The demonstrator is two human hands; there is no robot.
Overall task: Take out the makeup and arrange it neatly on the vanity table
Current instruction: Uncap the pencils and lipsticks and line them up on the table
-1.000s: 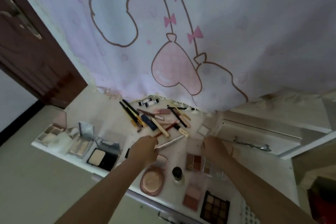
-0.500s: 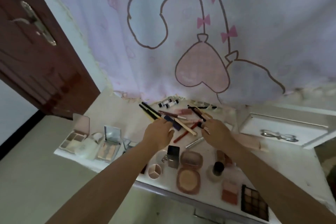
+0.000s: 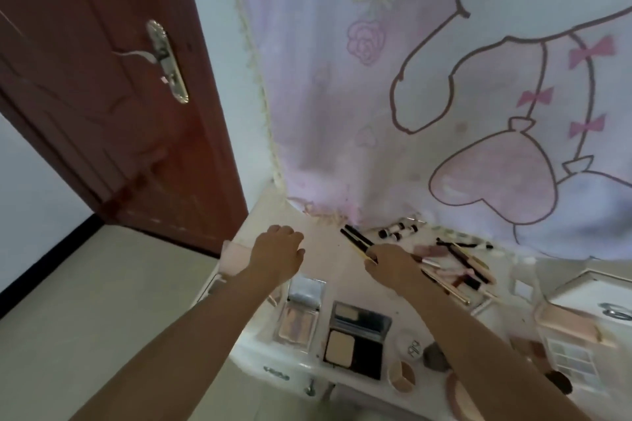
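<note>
Our right hand (image 3: 393,268) is closed around the near ends of two dark pencils (image 3: 355,238), which slant up and away to the left of its knuckles. Our left hand (image 3: 277,255) hovers palm down with fingers loosely curled and holds nothing, over a bare patch of the white worktop (image 3: 328,270). Just behind its wrist stands the raised pink lid of a small case (image 3: 236,258). Below that hand lies an open blush compact with a mirror (image 3: 301,313), and between our forearms sits an open black powder case (image 3: 355,340). To the right of our right hand, a loose heap of pens, brushes and lip sticks (image 3: 458,267) rests on the worktop, with two small tubes (image 3: 398,231) beyond it near the cartoon curtain (image 3: 444,79). Under our right forearm are round pots (image 3: 403,376) and a pale palette (image 3: 574,359). A dark red door (image 3: 102,96) stands far left.
</note>
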